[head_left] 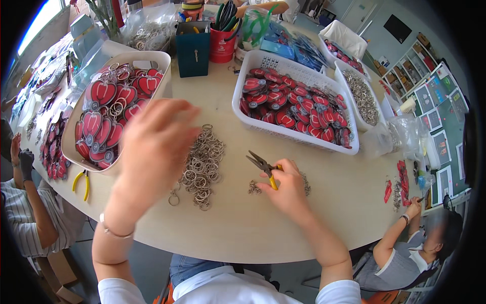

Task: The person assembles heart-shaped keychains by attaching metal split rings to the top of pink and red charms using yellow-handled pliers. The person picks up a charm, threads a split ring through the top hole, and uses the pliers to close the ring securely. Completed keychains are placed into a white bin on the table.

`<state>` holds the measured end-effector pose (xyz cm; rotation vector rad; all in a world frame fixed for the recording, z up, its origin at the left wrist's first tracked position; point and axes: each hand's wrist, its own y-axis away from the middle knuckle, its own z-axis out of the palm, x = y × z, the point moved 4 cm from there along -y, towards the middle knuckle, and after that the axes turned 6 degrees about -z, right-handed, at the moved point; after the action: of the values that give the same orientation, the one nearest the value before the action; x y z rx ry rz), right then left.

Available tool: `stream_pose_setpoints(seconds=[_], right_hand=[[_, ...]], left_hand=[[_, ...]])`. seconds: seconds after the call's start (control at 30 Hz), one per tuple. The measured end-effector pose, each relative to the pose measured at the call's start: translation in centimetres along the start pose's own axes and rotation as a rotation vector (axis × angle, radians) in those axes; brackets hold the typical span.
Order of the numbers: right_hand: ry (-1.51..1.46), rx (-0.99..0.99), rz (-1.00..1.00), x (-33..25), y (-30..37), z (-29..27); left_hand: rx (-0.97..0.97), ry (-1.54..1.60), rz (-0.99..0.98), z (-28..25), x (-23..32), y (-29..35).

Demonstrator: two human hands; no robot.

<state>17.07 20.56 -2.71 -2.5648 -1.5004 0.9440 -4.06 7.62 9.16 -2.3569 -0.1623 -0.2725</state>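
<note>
My left hand (159, 139) is raised between the cream bin and a pile of split key rings (202, 167). Motion smears its fingers, so I cannot tell what they hold, if anything. In my right hand (287, 190) are needle-nose pliers (262, 164) with yellow handles, jaws pointing up and left. Small metal connectors (254, 187) lie beside that hand, and more (306, 185) show past its far side. Red tags with metal rings on some fill the cream bin (166, 63) at left. A white basket (298, 136) at right holds many red tags.
Yellow-handled pliers (81, 185) lie at the left table edge. Behind stand a dark green box (192, 53) and a red tool cup (221, 45). A white tray of metal parts (360, 96) sits farther right. Other people work at both sides.
</note>
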Motion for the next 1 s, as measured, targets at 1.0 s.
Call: stream_pose_setpoints(seconds=[1.0], right_hand=[[-0.199, 0.076, 0.059, 1.3, 1.5, 0.7]], left_hand=[[-0.149, 1.373, -0.848, 11.4, 0.8, 0.8]])
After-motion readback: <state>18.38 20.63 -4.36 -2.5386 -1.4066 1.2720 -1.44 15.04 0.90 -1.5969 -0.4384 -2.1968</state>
